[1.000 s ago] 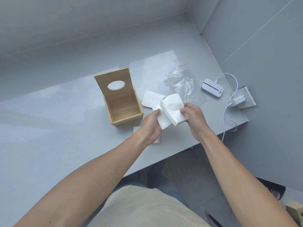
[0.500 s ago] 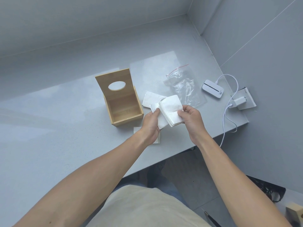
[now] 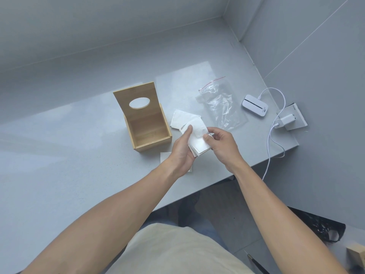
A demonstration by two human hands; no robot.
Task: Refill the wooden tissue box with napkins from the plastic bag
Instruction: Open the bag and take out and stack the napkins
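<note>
left hand (image 3: 182,150) cradles a stack of napkins (image 3: 198,144) above the counter's (image 3: 79,165) near edge, fingers curled under it, thumb on top. right hand (image 3: 221,144) pinches the top napkin's edge. beyond them, loose napkins (image 3: 182,120) lie flat beside the wooden tissue box (image 3: 147,128), lid raised, interior bare. plastic bag (image 3: 222,106) lies flat farther toward the right edge; white device (image 3: 254,105) and charger (image 3: 286,120) at that edge.
</note>
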